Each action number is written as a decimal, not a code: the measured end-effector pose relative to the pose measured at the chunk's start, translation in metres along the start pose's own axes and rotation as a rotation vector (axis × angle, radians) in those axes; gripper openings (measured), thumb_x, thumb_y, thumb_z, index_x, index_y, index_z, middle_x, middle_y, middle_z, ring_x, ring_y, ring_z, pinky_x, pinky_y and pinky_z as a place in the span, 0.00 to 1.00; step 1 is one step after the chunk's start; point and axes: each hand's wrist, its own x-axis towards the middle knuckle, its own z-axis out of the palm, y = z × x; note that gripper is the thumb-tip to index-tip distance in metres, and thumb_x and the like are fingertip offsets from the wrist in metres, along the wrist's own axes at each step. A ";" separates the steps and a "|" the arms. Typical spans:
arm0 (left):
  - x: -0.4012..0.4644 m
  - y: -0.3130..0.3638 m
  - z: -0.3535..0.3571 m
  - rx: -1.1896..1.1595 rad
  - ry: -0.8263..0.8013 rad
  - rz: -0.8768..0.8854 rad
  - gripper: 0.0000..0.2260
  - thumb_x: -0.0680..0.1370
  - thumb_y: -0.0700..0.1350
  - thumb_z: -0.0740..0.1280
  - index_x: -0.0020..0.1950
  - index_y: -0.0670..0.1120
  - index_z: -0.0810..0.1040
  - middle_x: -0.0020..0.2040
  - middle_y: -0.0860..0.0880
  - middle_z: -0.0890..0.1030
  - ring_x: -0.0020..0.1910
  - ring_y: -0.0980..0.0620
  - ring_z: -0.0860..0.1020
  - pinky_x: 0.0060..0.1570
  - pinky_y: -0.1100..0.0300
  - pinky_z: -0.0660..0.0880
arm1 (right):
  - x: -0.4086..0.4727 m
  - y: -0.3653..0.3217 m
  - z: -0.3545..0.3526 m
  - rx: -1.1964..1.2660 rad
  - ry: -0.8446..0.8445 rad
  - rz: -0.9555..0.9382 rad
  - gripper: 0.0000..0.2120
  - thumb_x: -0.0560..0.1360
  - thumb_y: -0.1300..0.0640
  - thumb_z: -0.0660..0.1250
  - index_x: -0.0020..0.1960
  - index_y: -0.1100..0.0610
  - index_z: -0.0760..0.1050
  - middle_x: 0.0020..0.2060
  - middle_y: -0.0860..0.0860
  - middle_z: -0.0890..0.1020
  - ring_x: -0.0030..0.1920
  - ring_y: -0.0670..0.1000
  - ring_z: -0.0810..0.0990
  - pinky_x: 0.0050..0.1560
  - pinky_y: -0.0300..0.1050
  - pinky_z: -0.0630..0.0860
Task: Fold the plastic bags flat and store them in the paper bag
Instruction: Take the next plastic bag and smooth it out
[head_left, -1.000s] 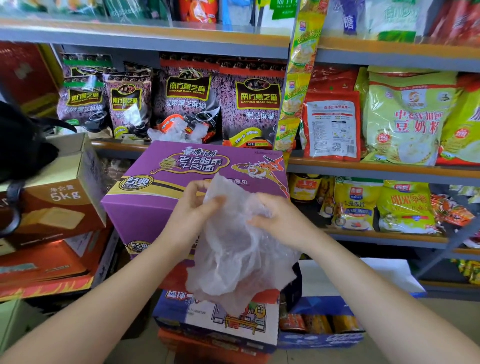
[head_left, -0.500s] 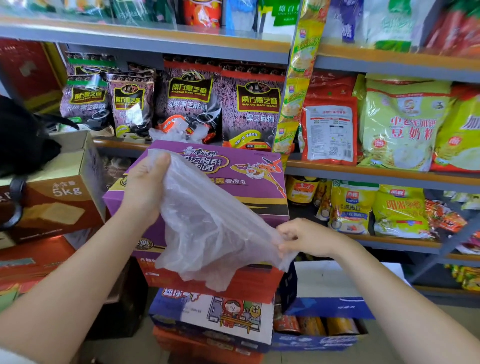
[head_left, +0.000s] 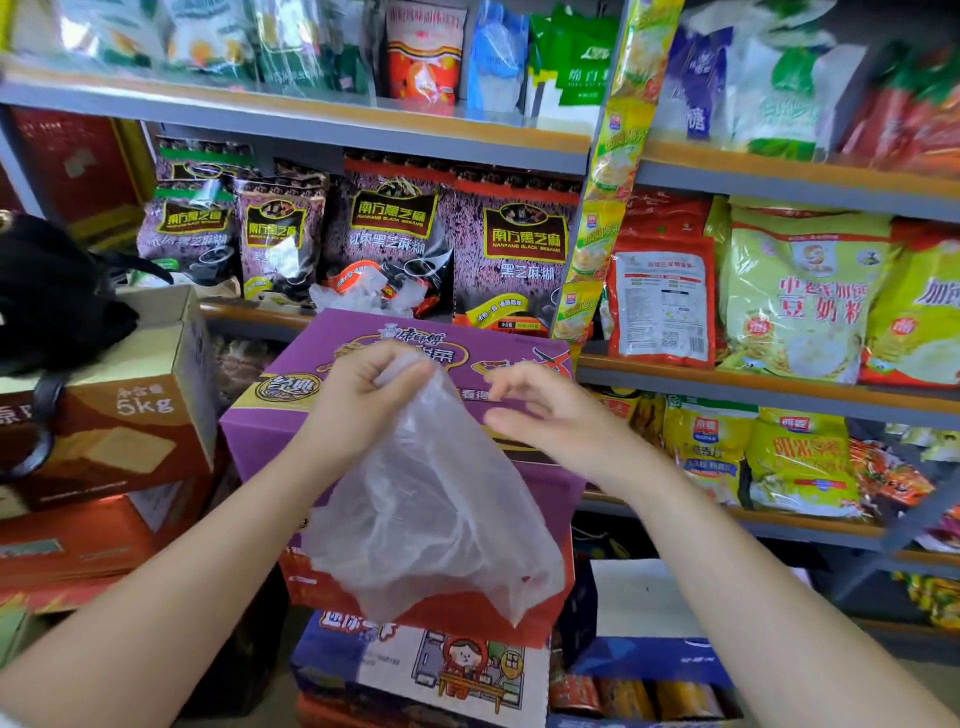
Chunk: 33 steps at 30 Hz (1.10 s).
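My left hand has the top edge of the clear plastic bag bunched up in its fingers, and the rest of it just hangs down crumpled in front of me. My right hand is right beside it with nothing in it, fingers loosely curled near the bag's upper edge, can't quite tell if they brush it. Straight behind both hands is a purple noodle carton, sitting on a red box, so the bag dangles across their fronts and blurs the print. More crumpled plastic bags are on the shelf ledge just past the carton, in front of the black sesame packs. Off to my left there's a brown 5kg box with a black bag on top. To my right the shelves hold green soy milk powder bags
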 end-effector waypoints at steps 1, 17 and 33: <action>0.002 0.002 0.001 -0.003 -0.018 0.036 0.07 0.74 0.36 0.67 0.36 0.40 0.76 0.32 0.56 0.77 0.32 0.66 0.73 0.37 0.73 0.69 | 0.008 -0.001 0.011 -0.069 0.067 -0.060 0.08 0.71 0.53 0.71 0.42 0.45 0.71 0.53 0.41 0.76 0.60 0.44 0.74 0.65 0.43 0.67; 0.036 -0.059 -0.087 -0.019 0.178 -0.150 0.10 0.78 0.39 0.62 0.36 0.42 0.72 0.31 0.54 0.71 0.32 0.60 0.69 0.33 0.61 0.66 | 0.065 0.020 0.036 -0.115 -0.149 0.182 0.07 0.73 0.63 0.69 0.37 0.56 0.75 0.34 0.48 0.76 0.35 0.41 0.72 0.39 0.39 0.68; 0.075 -0.093 -0.061 0.408 -0.697 0.261 0.18 0.71 0.63 0.60 0.30 0.52 0.62 0.24 0.54 0.63 0.26 0.57 0.64 0.29 0.62 0.58 | 0.095 0.006 0.023 -0.547 -0.075 0.021 0.07 0.74 0.56 0.68 0.37 0.50 0.74 0.35 0.43 0.78 0.38 0.42 0.74 0.40 0.40 0.68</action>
